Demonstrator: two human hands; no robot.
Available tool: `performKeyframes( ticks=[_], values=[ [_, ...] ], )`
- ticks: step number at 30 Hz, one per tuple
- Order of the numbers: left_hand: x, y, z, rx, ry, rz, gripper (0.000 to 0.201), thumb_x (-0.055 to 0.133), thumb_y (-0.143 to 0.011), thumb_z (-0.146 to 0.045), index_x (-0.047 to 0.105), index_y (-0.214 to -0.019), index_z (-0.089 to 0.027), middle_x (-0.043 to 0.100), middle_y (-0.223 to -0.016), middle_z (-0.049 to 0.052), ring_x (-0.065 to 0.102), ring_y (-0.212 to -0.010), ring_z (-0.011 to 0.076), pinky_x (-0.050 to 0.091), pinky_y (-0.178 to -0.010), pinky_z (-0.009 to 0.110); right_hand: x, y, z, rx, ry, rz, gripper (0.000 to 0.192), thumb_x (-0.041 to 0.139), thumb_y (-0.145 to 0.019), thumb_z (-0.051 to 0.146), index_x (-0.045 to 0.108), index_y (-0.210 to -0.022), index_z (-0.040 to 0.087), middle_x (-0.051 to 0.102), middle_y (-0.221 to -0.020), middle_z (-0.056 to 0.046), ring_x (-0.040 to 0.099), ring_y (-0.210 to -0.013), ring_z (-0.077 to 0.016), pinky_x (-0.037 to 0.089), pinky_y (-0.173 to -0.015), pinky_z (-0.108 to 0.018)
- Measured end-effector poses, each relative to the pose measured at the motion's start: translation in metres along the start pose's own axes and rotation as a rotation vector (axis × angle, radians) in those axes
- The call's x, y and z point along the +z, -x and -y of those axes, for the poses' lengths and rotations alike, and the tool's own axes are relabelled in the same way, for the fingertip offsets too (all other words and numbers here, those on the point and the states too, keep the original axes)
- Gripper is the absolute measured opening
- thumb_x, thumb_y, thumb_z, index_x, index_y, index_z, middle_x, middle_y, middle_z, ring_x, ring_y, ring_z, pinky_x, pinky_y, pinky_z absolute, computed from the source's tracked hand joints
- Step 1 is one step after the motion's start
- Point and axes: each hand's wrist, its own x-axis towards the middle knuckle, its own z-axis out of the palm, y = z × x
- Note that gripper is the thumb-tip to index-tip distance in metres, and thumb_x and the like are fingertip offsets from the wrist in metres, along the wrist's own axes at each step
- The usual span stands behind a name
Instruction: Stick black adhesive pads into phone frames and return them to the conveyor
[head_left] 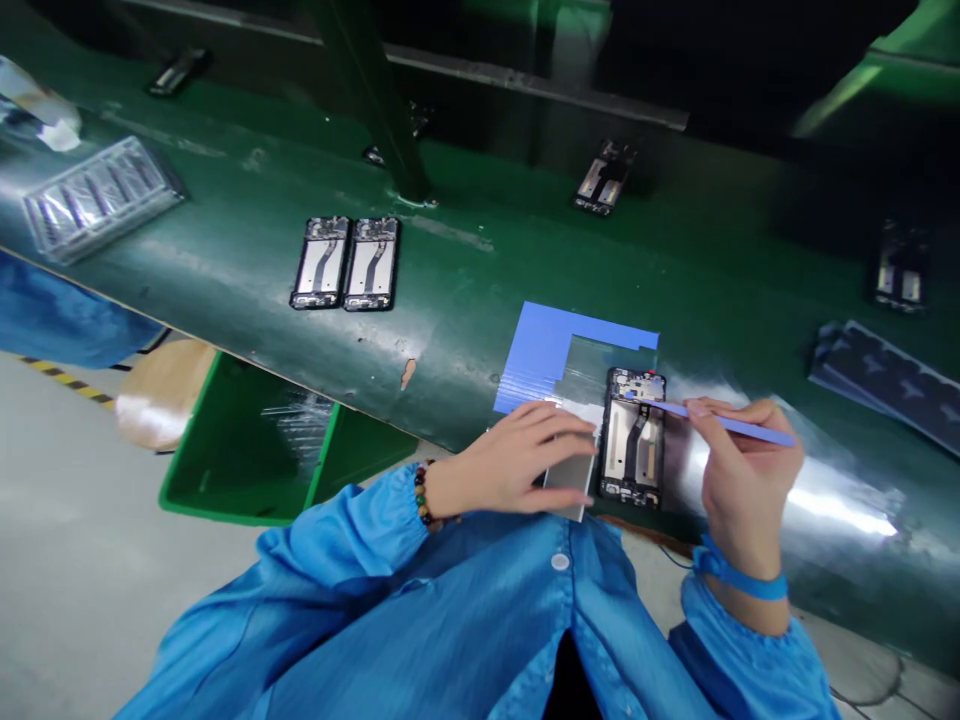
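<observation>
**Phone frame under the blue stick**

From the head camera, we see our left hand (517, 460) lying flat, fingers spread, on a grey metal plate (571, 470) just left of the phone frame (634, 438); it presses rather than grips. Our right hand (739, 475) pinches a thin blue stick (731, 425) between thumb and fingertips, closed on it, the tip reaching the frame's upper end.

The phone frame sits right of centre in the lower half of the frame, upright on the green bench (465, 290). It is a black open shell with a silvery inner plate, a dark cable strip down its middle and small parts along the top edge. A blue sheet (540, 350) lies just behind it.

Two similar frames (346, 263) lie side by side at upper left of centre.
</observation>
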Motion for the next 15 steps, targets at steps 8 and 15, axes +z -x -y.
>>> performKeyframes(
  ticks=[8, 15],
  values=[
    [0.008, -0.105, 0.033, -0.117, -0.117, 0.084, 0.039, 0.069, -0.105, -0.03, 0.064, -0.141, -0.018, 0.07, -0.143, 0.011, 0.062, -0.131, 0.0309, 0.049, -0.106, 0.046, -0.016, -0.022, -0.017, 0.021, 0.05, 0.005, 0.052, 0.1, -0.072, 0.045, 0.053, -0.08, 0.024, 0.077, -0.085, 0.001, 0.076, -0.08, -0.0189, 0.063, -0.086, -0.039],
    [0.017, -0.104, 0.041, -0.098, -0.064, 0.049, 0.031, 0.066, -0.106, -0.026, 0.068, -0.136, -0.019, 0.072, -0.14, 0.007, 0.061, -0.13, 0.0277, 0.047, -0.104, 0.042, -0.017, -0.02, -0.018, 0.047, 0.086, 0.044, 0.046, 0.099, -0.076, 0.043, 0.057, -0.082, 0.024, 0.079, -0.089, -0.001, 0.077, -0.083, -0.0204, 0.062, -0.084, -0.038]
  ],
)
